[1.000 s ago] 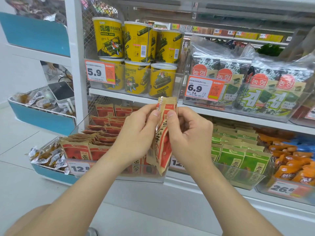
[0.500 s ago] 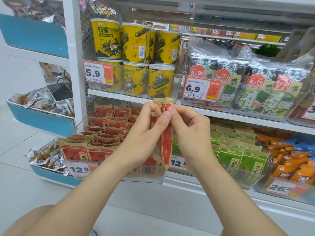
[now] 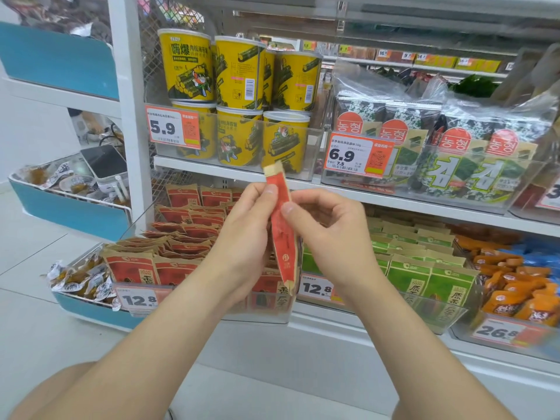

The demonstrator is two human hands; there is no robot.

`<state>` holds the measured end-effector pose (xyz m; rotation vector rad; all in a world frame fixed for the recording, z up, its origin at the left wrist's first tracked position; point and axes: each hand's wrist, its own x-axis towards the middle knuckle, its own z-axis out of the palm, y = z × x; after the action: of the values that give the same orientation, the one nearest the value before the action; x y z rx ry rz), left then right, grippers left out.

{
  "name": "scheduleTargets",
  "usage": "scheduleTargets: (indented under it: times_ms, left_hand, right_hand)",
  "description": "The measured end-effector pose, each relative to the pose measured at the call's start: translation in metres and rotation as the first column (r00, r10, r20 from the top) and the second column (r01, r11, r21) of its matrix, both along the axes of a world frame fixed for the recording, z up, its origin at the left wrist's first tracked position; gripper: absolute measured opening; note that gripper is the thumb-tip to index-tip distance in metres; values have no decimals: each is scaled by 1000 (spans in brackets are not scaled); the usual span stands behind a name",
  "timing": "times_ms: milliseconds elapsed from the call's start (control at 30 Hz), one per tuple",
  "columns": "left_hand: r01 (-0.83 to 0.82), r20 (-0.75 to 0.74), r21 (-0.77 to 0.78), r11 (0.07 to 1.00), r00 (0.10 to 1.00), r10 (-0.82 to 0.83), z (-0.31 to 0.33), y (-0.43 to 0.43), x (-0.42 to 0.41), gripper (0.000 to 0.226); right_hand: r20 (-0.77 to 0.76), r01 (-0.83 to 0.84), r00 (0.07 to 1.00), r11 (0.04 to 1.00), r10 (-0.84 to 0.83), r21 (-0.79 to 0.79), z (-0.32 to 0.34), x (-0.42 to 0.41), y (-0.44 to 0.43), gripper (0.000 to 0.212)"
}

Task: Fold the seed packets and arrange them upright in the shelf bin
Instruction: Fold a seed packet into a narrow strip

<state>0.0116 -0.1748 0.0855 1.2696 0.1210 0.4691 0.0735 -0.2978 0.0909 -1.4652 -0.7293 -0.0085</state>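
a person's left hand (image 3: pixel 245 234) and right hand (image 3: pixel 330 231) pinch one red seed packet (image 3: pixel 281 237) upright between them, thumbs and fingers clamped on its long edges. below and behind both hands, the clear shelf bin (image 3: pixel 266 313) holds more red packets (image 3: pixel 181 225); green packets (image 3: pixel 424 268) sit beyond the right hand.

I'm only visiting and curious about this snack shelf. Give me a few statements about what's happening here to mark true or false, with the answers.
1. The left hand and the right hand both pinch one red packet. True.
2. That packet already stands in the bin. False: it is held up in front of the shelf.
3. The yellow tubs stand on the shelf above the bin. True.
4. The green packets sit left of the bin. False: they sit to its right.
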Motion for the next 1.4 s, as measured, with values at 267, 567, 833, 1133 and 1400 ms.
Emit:
scheduleTargets:
  times_ms: [267,567,833,1133,1400]
  left_hand:
    - [-142,28,-139,980,989,147,10,20,1,19]
    - [44,-41,289,956,999,-34,7,22,-9,21]
    - [136,-66,214,967,990,-124,7,26,-10,20]
    - [-105,-82,325,940,987,139,3,25,-6,29]
    - [-145,-101,377,915,975,196,3,31,-7,35]
  right_hand:
    - [-193,-166,974,959,123,-229,1,0,-3,22]
    - [-224,-30,974,1000,31,10,-7,9,-2,23]
    - [-83,159,984,987,-159,-7,-3,10,-3,23]
    - [315,382,903,882,-292,-275,-9,21,-4,26]
    - [-198,-85,979,971,41,-224,0,4,-8,39]
